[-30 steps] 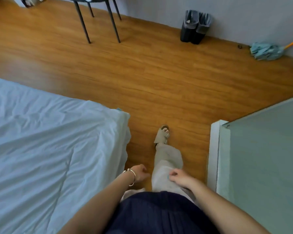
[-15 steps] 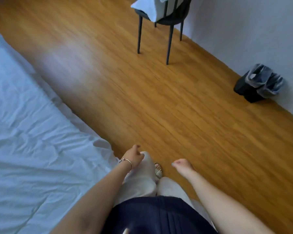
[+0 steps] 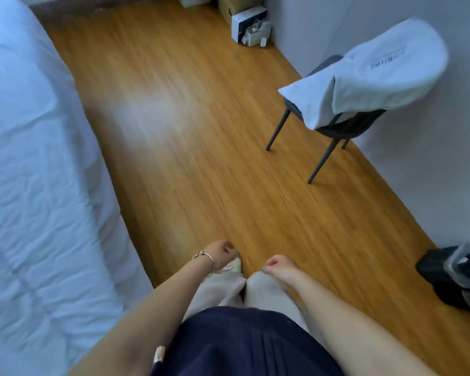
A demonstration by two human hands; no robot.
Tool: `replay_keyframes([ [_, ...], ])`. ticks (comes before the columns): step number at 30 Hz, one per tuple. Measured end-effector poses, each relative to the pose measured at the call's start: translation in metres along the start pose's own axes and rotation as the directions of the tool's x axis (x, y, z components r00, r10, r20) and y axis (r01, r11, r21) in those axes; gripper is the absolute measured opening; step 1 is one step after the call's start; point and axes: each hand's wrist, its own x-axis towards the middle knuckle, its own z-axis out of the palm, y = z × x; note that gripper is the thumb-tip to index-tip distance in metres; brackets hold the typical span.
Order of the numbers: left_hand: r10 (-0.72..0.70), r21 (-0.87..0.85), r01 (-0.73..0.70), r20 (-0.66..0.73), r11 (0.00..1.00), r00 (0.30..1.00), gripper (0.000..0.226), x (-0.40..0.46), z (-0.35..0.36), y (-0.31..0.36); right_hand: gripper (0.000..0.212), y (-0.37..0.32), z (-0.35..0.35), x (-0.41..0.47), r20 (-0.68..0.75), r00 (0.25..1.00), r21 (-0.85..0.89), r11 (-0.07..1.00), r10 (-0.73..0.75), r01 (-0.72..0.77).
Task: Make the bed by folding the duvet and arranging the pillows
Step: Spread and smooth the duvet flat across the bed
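Left hand: loosely curled, holding nothing, idle mid-walk.
Right hand: likewise empty, though blurred.
Duvet: spread rumpled over the bed, unfolded.
Pillows: parked on chair, probably clearing the bed.

faint print on pillow, too blurred to read

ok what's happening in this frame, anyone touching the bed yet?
No. A person stands on the wood floor beside the bed, looking down. Both hands hang in front of the legs, loosely curled and holding nothing: left hand with a bracelet, right hand. The bed shows only a wrinkled white cover. Two white pillows sit on a dark chair by the wall, so they are not yet arranged on the bed.
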Motion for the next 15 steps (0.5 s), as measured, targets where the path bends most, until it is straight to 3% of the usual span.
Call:
replay_keyframes([
  [6, -0.178, -0.198, 0.15, -0.134, 0.969, 0.975, 0.035, 0.041, -0.109, -0.007, 0.019, -0.141, -0.074, 0.067, 0.023, 0.986, -0.304, 0.939, -0.165, 0.164],
  [9, -0.288, -0.305, 0.243, -0.111, 0.921, 0.951, 0.037, 0.061, -0.145, -0.025, 0.01, -0.208, -0.085, 0.097, 0.151, 0.972, -0.443, 0.866, -0.182, 0.231],
  [14, -0.454, -0.519, 0.324, -0.141, 0.791, 0.88, 0.035, 0.103, -0.238, -0.041, 0.018, -0.361, -0.134, 0.162, 0.295, 0.927, -0.623, 0.689, -0.233, 0.371],
  [15, -0.496, -0.583, 0.324, -0.161, 0.746, 0.853, 0.033, 0.109, -0.257, -0.041, 0.021, -0.396, -0.144, 0.173, 0.323, 0.914, -0.684, 0.607, -0.246, 0.405],
])
